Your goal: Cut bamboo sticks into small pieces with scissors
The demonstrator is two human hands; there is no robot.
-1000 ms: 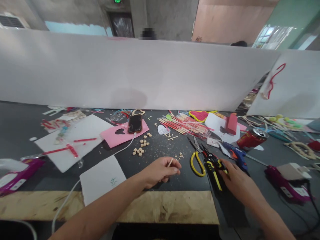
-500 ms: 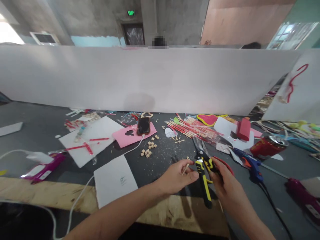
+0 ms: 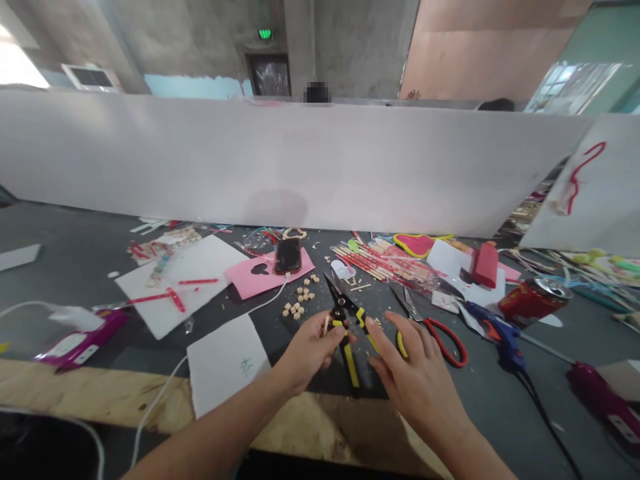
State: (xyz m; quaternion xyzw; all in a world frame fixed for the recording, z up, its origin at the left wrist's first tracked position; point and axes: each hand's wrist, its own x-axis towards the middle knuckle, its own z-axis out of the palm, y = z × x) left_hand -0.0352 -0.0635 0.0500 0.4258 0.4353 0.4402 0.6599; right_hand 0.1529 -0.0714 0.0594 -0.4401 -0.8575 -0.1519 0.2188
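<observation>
One pair of black-and-yellow pliers (image 3: 343,308): between your two hands, just above the dark tabletop (image 3: 280,340), blades parted and aimed toward 11 o'clock, handles spread toward you. Clock places below are read from its pivot, 12 being away from you.
Left hand (image 3: 311,348): at 7, your fingers closed around one handle, with a small pale stick (image 3: 327,325) also pinched in them.
Right hand (image 3: 419,365): at 4, your fingers loosely spread, the foremost at the other handle.
Wooden cubes (image 3: 294,310): in small clusters at 9 to 10, near your left hand.
Heart-shaped paper (image 3: 342,269): at 12, just past the blade tips.
Red-and-tan sticks (image 3: 367,261): a loose pile at 1.
Phone (image 3: 289,256): at 10, on pink paper (image 3: 240,279), a white cable (image 3: 270,298) running from its near end.
White card (image 3: 225,363): at 8, with green marks on it.
Scissors (image 3: 411,303): at 3, blades apart, a red loop beyond your right hand.
Blue glue gun (image 3: 507,341): farther out, between 3 and 4.
Red can (image 3: 533,301): at 3, lying tilted behind the glue gun.
</observation>
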